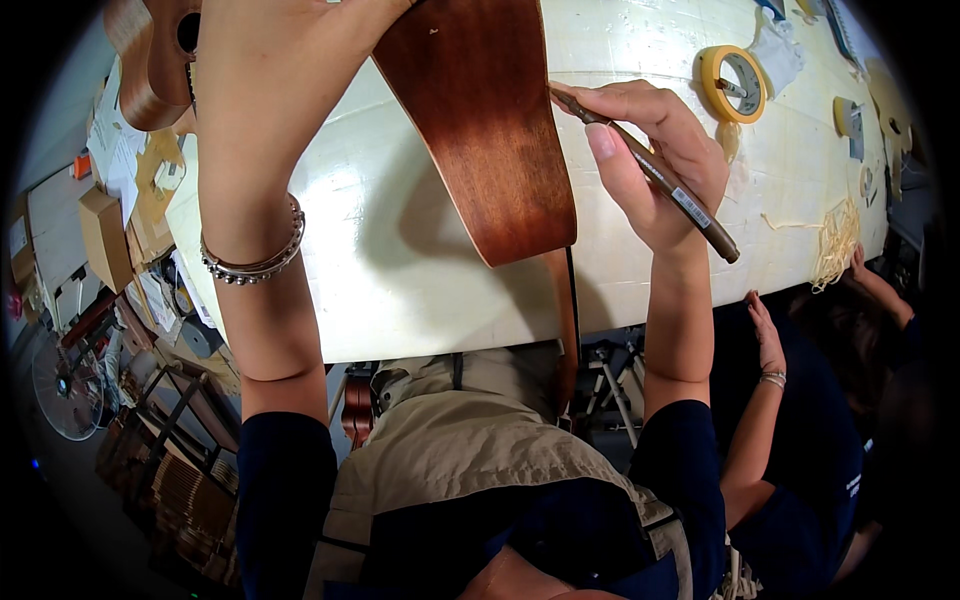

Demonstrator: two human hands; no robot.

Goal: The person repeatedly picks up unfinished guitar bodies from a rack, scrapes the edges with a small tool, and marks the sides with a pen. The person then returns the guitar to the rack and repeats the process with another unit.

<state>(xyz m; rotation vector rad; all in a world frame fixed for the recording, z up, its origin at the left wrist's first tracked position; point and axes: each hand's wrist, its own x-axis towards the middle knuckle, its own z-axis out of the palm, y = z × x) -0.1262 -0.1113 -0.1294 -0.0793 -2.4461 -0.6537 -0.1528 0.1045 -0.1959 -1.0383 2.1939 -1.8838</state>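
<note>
The right grip (690, 150) pinches a brown pen (655, 172), its tip at the right edge of the wooden instrument (500, 150) above the desk (350, 310); the left grip (290, 45), partly cut off, I cannot tell.

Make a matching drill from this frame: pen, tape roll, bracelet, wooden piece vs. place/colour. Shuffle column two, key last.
Column one
1. tape roll
2. pen
3. bracelet
4. wooden piece

Column two
A. around the left wrist
B. reddish-brown, between the left hand and the right hand
C. yellow, on the pale tabletop
D. held in the right hand

Pairs: 1-C, 2-D, 3-A, 4-B
</note>
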